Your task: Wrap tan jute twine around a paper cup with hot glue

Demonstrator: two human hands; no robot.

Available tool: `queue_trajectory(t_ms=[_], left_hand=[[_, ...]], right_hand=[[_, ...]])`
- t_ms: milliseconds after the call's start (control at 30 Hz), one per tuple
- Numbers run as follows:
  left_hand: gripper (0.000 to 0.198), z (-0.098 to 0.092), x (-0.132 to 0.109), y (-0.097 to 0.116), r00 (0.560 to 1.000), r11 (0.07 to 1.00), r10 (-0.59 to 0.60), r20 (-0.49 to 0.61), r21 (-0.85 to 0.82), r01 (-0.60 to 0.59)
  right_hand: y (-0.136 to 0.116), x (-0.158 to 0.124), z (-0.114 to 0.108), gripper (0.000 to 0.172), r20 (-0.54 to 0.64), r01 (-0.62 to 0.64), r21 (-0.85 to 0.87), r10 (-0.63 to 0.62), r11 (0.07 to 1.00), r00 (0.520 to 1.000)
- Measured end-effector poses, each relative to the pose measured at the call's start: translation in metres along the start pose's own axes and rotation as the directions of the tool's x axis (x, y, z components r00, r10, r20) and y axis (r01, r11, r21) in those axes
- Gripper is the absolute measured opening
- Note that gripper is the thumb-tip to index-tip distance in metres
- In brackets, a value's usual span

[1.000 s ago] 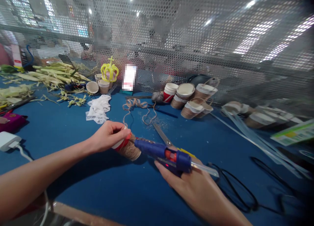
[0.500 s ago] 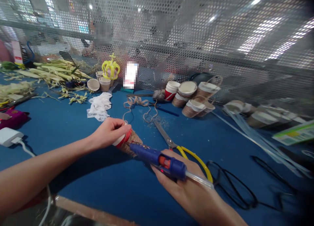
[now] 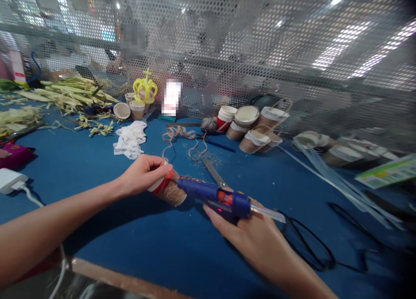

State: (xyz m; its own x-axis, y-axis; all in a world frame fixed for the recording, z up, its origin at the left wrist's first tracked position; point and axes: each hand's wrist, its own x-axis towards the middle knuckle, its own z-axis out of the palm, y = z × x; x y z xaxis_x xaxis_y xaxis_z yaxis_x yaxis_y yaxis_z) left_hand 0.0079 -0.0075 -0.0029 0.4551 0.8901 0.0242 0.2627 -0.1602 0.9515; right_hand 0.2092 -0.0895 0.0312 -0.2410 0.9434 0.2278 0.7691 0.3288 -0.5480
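Note:
My left hand (image 3: pixel 147 174) pinches the rim end of a red and white paper cup (image 3: pixel 171 192), tilted on its side and partly wound with brown twine. My right hand (image 3: pixel 250 232) is wrapped round a blue hot glue gun (image 3: pixel 211 194), with a clear glue stick (image 3: pixel 268 211) poking from its back and a small red light lit. The gun's nozzle is at the twine-wound side of the cup. A loose length of twine (image 3: pixel 178 133) runs from the cup across the table. Scissors (image 3: pixel 212 171) lie partly hidden behind the glue gun and right hand.
Twine-wrapped cups (image 3: pixel 255 141) stand at the back right, near clear glue sticks (image 3: pixel 338 184). A black cord (image 3: pixel 308 240) lies at right. White cloth (image 3: pixel 130 138), a yellow crown-shaped piece (image 3: pixel 145 91) and a corn husk pile (image 3: pixel 74 93) are left. A perforated metal screen (image 3: pixel 208 43) rises behind.
The glue gun has moved slightly right and up along the cup, and my right hand now covers more of the scissors' yellow handles. The cup has turned a little in my left hand.

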Motion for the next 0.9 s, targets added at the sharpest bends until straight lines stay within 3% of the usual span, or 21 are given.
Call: queue_trajectory(t_ms=[200, 500, 900], left_hand=[[0.035, 0.000, 0.000, -0.001, 0.998, 0.998, 0.060, 0.009, 0.010, -0.060], [0.035, -0.001, -0.001, -0.003, 0.997, 0.998, 0.070, 0.032, -0.008, -0.069], [0.035, -0.001, 0.000, -0.004, 0.997, 0.998, 0.070, 0.010, -0.007, -0.070]], right_hand=[[0.001, 0.004, -0.004, 0.021, 0.008, 0.029, -0.140, -0.028, 0.990, 1.000], [0.007, 0.006, 0.002, 0.017, -0.040, -0.072, -0.020, 0.071, 0.997, 0.997], [0.007, 0.008, 0.003, 0.016, -0.040, -0.060, 0.027, 0.061, 0.998, 0.997]])
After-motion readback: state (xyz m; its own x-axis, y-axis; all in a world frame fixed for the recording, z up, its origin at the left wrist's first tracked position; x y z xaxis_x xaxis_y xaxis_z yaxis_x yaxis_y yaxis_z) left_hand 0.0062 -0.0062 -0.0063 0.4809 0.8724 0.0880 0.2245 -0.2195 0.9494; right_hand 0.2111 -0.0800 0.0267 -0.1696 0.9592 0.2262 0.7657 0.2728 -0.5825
